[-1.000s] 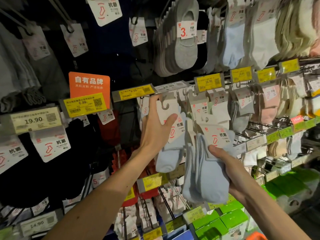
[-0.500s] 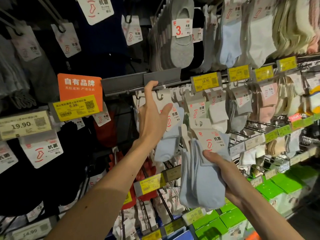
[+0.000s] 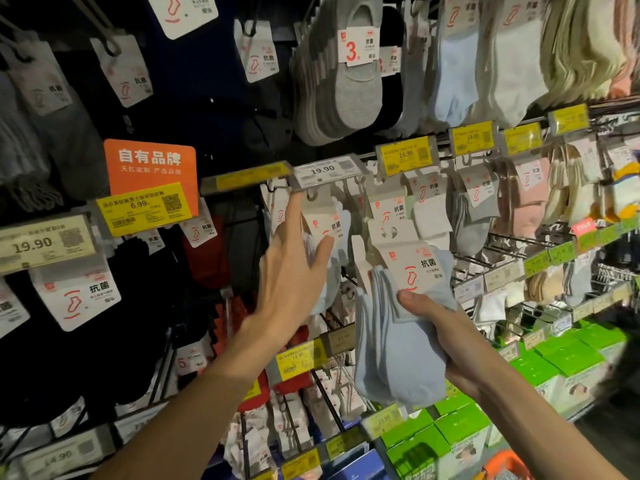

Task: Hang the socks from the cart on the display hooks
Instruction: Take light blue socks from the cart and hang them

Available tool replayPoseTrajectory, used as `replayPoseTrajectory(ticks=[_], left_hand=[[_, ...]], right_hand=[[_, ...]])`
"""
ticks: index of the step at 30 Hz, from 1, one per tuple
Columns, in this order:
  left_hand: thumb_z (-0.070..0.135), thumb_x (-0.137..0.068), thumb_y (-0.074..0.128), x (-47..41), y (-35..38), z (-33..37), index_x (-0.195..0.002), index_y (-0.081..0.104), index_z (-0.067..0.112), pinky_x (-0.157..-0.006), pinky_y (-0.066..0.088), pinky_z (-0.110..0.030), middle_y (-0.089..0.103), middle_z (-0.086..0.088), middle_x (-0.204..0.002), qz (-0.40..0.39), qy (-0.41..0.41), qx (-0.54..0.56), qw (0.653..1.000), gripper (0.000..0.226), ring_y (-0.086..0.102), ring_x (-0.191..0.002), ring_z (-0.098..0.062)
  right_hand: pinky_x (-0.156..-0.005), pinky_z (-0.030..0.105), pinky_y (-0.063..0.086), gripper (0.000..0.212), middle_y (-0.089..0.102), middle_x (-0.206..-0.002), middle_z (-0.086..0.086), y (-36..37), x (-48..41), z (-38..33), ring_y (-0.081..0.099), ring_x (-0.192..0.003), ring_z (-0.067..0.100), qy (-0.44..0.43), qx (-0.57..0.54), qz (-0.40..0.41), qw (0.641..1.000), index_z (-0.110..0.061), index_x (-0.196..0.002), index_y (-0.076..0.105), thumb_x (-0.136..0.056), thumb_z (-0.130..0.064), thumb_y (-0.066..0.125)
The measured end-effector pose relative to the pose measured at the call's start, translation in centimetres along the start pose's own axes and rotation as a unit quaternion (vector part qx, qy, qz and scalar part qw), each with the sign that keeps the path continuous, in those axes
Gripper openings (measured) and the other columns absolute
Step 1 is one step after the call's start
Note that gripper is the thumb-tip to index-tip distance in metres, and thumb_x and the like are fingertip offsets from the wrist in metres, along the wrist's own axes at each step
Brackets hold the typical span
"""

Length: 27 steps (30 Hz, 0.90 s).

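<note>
An orange rounded sign with white Chinese lettering (image 3: 149, 168) stands at left, and a yellow price label reading 6.99 (image 3: 143, 209) overlaps its lower edge. Further right sit a white 19.90 price label (image 3: 327, 169) and a yellow 16.90 price label (image 3: 405, 155). Bright green cardboard boxes (image 3: 554, 368) are stacked at lower right.

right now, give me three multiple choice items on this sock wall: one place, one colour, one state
1. Where are the pale blue socks?
A in the right hand
B on the top hook
C on the floor
2. What colour is the sign above the 6.99 tag?
A green
B orange
C blue
3. How is the left hand?
A fisted
B gripping a box
C open, spread
Answers: 1 A, that hand grips the pack; 2 B, plainly orange; 3 C, it is spread and holds nothing.
</note>
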State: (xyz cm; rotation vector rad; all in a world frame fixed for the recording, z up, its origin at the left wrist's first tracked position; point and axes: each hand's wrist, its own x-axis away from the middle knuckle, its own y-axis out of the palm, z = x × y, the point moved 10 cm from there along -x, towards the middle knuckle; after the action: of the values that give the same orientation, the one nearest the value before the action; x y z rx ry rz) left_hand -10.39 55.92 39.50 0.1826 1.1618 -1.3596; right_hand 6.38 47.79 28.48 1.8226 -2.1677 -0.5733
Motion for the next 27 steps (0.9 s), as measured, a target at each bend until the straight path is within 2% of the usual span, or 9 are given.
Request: replayPoseTrajectory(ticks=[2,4,7,10,13,15,20,24,27], left_hand=[[0.039,-0.1,0.054,3.0,-0.7,0.5,-0.152,0.029,0.028,-0.102,0.044,-0.029,0.053,0.001,-0.142,0.007,0.005,0.018,1.0,0.059,0.051,-0.126,-0.01],[0.052,-0.096,0.048,5.2,0.1,-0.3,-0.139,0.046,0.032,-0.102,0.04,-0.022,0.055,0.015,-0.134,-0.028,-0.07,0.101,0.992,0.048,0.049,-0.125,0.0],[0.062,-0.087,0.048,6.9,3.5,-1.9,-0.11,0.066,0.034,-0.101,0.048,-0.033,0.072,0.013,-0.111,-0.106,-0.271,0.332,0.897,0.04,0.064,-0.112,-0.006],[0.046,-0.098,0.052,7.2,4.3,-2.1,-0.113,0.071,0.026,-0.1,0.053,-0.043,0.076,0.005,-0.108,-0.075,-0.346,0.414,0.838,0.031,0.07,-0.106,-0.014],[0.036,-0.102,0.05,6.9,2.8,-2.2,-0.111,0.071,0.02,-0.096,0.055,-0.044,0.076,0.003,-0.105,-0.011,-0.33,0.395,0.857,0.028,0.072,-0.102,-0.014],[0.037,-0.103,0.048,7.0,2.2,-2.4,-0.107,0.07,0.021,-0.094,0.056,-0.043,0.077,0.003,-0.103,0.003,-0.32,0.369,0.873,0.028,0.072,-0.099,-0.013],[0.035,-0.101,0.053,7.0,1.0,-3.2,-0.105,0.072,0.018,-0.088,0.058,-0.045,0.077,0.003,-0.098,0.056,-0.299,0.337,0.891,0.026,0.073,-0.094,-0.013],[0.036,-0.099,0.055,6.3,-1.3,-3.6,-0.08,0.068,0.02,-0.062,0.053,-0.025,0.07,0.008,-0.073,0.092,-0.237,0.262,0.931,0.028,0.065,-0.069,-0.006],[0.04,-0.097,0.057,5.3,-3.3,-3.6,-0.075,0.061,0.016,-0.048,0.039,-0.025,0.056,0.01,-0.056,0.073,-0.19,0.184,0.962,0.033,0.048,-0.051,-0.004]], right_hand=[[-0.067,0.032,0.06,0.033,0.076,-0.105,0.013,0.2,-0.1,0.0,0.074,-0.085,0.025,-0.004,-0.001,-0.001,1.0,-0.015,-0.104,0.073,-0.071,-0.017,0.071],[-0.064,0.03,0.059,0.033,0.077,-0.1,0.012,1.0,-0.3,0.1,0.074,-0.079,0.023,-0.003,-0.007,-0.011,1.0,-0.014,-0.102,0.072,-0.069,-0.017,0.07],[-0.063,0.029,0.059,0.041,0.078,-0.096,0.009,3.2,-0.7,0.8,0.075,-0.078,0.021,-0.002,-0.002,-0.027,1.0,-0.012,-0.106,0.07,-0.066,-0.01,0.08],[-0.073,0.034,0.057,0.045,0.077,-0.104,0.009,5.6,-0.9,1.4,0.074,-0.086,0.023,-0.018,0.011,-0.038,0.999,-0.013,-0.111,0.07,-0.068,-0.012,0.082],[-0.07,0.032,0.059,0.046,0.078,-0.099,0.001,6.3,-1.1,1.6,0.075,-0.086,0.018,-0.034,-0.001,-0.008,0.999,-0.018,-0.114,0.068,-0.073,-0.041,0.069],[-0.08,0.036,0.059,0.058,0.077,-0.104,-0.001,6.4,-1.1,1.7,0.074,-0.095,0.019,-0.043,0.012,0.005,0.999,-0.023,-0.117,0.067,-0.073,-0.06,0.065],[-0.08,0.039,0.058,0.024,0.078,-0.1,0.002,6.2,-1.2,1.6,0.075,-0.092,0.023,-0.056,0.055,0.028,0.997,-0.023,-0.108,0.072,-0.088,-0.035,0.067],[-0.078,0.036,0.057,0.028,0.078,-0.098,0.003,5.7,-1.4,0.8,0.075,-0.091,0.02,-0.06,0.109,0.008,0.992,-0.017,-0.098,0.074,-0.076,-0.034,0.07],[-0.065,0.028,0.056,0.028,0.078,-0.094,0.003,4.7,-1.6,-0.7,0.075,-0.081,0.017,-0.048,0.109,-0.021,0.993,-0.01,-0.099,0.072,-0.074,-0.024,0.07]])
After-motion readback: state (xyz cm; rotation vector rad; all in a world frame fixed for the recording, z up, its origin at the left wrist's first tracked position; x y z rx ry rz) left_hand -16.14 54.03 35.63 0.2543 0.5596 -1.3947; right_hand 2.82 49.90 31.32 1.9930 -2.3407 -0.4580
